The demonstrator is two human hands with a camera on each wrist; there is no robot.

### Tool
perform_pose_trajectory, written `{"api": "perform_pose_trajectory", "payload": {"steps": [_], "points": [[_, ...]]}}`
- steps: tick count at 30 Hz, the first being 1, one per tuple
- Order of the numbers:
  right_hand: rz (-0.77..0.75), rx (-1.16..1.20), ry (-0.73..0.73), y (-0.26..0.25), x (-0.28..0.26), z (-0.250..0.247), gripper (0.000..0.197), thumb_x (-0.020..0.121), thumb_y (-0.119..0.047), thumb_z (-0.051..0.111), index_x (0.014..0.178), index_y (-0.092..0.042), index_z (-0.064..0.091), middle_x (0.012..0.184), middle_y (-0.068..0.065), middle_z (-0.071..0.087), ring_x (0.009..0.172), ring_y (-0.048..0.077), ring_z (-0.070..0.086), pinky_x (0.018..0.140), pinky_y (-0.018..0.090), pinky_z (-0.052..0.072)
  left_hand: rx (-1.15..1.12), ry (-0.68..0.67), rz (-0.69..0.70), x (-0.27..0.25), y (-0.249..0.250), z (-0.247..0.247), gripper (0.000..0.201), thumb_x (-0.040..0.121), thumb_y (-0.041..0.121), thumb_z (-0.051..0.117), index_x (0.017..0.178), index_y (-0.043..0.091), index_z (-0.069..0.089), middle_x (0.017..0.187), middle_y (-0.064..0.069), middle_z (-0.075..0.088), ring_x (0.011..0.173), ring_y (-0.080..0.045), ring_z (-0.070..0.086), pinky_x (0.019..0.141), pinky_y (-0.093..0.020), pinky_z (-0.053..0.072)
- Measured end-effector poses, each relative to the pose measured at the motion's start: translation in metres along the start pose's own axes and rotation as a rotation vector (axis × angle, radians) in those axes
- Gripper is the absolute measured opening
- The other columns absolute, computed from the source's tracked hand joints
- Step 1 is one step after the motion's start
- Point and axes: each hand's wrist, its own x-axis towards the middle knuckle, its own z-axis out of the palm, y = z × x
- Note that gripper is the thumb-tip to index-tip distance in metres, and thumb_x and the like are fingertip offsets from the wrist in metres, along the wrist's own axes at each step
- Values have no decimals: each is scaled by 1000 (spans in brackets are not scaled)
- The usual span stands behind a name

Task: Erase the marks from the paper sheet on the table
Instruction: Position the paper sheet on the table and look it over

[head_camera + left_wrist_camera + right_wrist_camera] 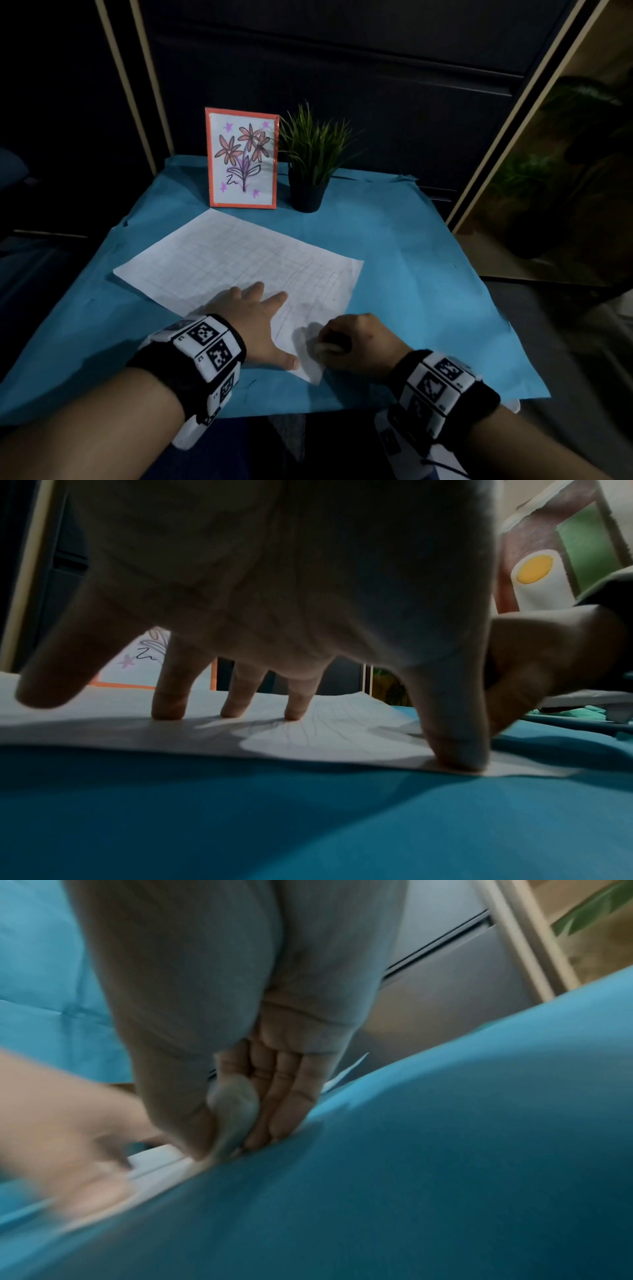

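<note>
erasing under way. left hand (pixel 255 318) flat, fingers (pixel 171 702) spread, pins paper (pixel 239 260) on blue bench (pixel 428 291). right hand (pixel 356 337) grips eraser (pixel 327 347) at paper's near corner. faint marks remain mid-sheet; next strokes likely need firm hold-down.

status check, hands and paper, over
Left hand flat, pinning paper sheet. Right hand pinching eraser at near corner. Faint marks remain. Nothing in the way.

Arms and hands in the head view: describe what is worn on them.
Both forearms are bare, no sleeves. Each wrist carries a black band set with white blocks printed with black square codes; the right wrist's band has a thin black cord trailing below it. Left hand and right hand wear no gloves.
</note>
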Motion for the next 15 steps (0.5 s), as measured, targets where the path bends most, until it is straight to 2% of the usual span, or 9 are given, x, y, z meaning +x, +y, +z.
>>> {"api": "perform_pose_trajectory", "payload": {"steps": [2, 4, 7, 9, 11, 15], "points": [[27, -27, -28, 2, 4, -5, 12, 79, -19, 67, 89, -15, 71, 88, 1, 70, 75, 12, 58, 72, 20, 45, -2, -4, -4, -1, 1, -1, 117, 56, 92, 48, 149, 45, -6, 161, 4, -7, 146, -33, 5, 115, -55, 21], [88, -21, 32, 8, 13, -9, 8, 80, -17, 65, 86, -14, 69, 83, 1, 66, 73, 11, 53, 69, 17, 41, -5, -6, -8, -1, 2, -2, 116, 58, 92, 48, 149, 45, -7, 161, 4, -8, 146, -34, 4, 115, -55, 20], [108, -19, 79, 7, 15, -9, 6, 80, -19, 66, 83, -14, 67, 81, 4, 65, 70, 12, 50, 69, 22, 44, -12, -6, -10, -1, 1, -2, 116, 57, 92, 48, 148, 45, -6, 161, 5, -7, 146, -33, 5, 114, -56, 22], [57, -20, 24, 1, 9, -4, 10, 80, -20, 66, 86, -13, 70, 87, 6, 69, 72, 15, 54, 73, 26, 46, -12, -3, -7, -1, 1, -1, 118, 55, 93, 47, 148, 45, -6, 161, 5, -7, 146, -33, 6, 113, -57, 23], [3, -35, -23, -6, 2, 0, 14, 81, -23, 66, 89, -14, 71, 89, 5, 70, 78, 17, 60, 74, 25, 46, -14, -2, -7, 0, 1, 0, 120, 52, 95, 46, 148, 46, -7, 161, 5, -6, 146, -32, 6, 112, -57, 24], [50, -46, -14, -2, 9, -4, 17, 81, -23, 66, 95, -16, 71, 96, 3, 70, 89, 19, 63, 79, 26, 47, -24, -17, -12, 1, 2, -2, 120, 52, 94, 48, 148, 46, -7, 161, 5, -7, 146, -33, 5, 114, -56, 21]]}}
